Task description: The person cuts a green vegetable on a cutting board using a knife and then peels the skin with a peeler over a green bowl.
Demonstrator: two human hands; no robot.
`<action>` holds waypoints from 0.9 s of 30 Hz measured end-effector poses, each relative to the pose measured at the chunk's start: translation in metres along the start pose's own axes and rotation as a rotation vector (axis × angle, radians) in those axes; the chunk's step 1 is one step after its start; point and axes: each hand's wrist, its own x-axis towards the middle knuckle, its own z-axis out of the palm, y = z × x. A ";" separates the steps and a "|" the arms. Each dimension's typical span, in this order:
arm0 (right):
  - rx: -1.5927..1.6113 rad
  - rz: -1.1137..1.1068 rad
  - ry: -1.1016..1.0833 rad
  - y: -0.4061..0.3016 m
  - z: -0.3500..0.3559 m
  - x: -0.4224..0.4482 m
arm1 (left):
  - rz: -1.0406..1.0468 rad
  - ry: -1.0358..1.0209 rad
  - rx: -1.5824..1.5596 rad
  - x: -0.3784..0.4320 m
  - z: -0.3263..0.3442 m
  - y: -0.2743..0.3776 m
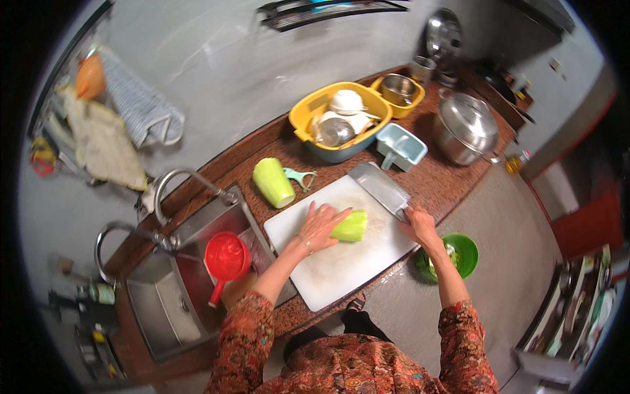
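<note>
A peeled pale-green gourd piece (350, 226) lies on the white cutting board (339, 276). My left hand (322, 227) rests over its left end, thumb and fingers spread along it and gripping it. At the board's right edge, my right hand (420, 225) is closed round the handle of a broad-bladed cleaver (379, 188). The blade points away from me, over the board's far right corner and apart from the gourd piece. Beyond the board, left of centre, a larger peeled gourd piece (273, 183) lies next to a mint-green peeler (300, 177).
Left is a steel double sink (167, 295) with a red dipper (227, 256). Behind stand a yellow-rimmed basin (301, 118) of dishes, a pale blue container (411, 155) and a lidded steel pot (467, 128). A green bowl (467, 253) with scraps sits below the counter's front edge.
</note>
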 end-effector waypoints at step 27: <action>0.787 -0.267 -0.350 -0.433 0.030 -0.104 | -0.416 0.546 -1.527 -0.383 0.046 0.000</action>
